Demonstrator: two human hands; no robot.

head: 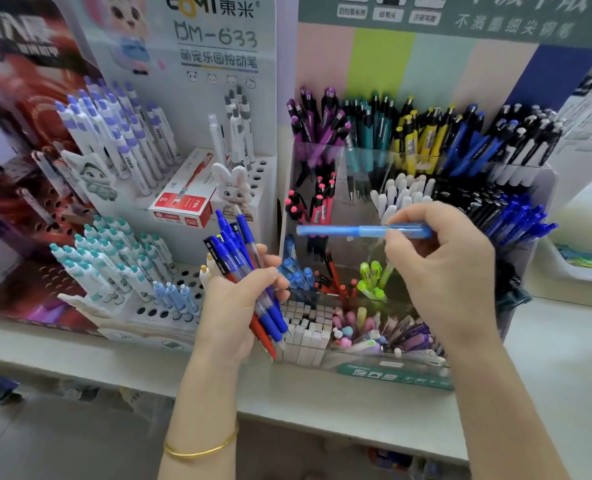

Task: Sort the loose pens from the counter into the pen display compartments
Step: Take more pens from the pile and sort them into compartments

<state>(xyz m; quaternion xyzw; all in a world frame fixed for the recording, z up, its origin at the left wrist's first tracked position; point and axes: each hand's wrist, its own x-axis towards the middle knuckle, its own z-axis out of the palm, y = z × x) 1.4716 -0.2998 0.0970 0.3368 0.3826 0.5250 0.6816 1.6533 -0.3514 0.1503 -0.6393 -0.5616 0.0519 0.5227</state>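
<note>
- While the pen display (322, 157) beyond the fingers already holds many pens grouped by colour, the sorting looks only partly done.
- The desk (322, 403) lies below the fingers; the pens left to sort appear to be those in hand.
- The left hand (232, 306) has its fingers (270, 275) curled round a bundle of blue and red pens (249, 258), none yet placed.
- The right hand (443, 271) pinches one light blue pen (350, 231) between thumb and fingertips, held level in front of the display's middle compartments and not yet in any.
</note>
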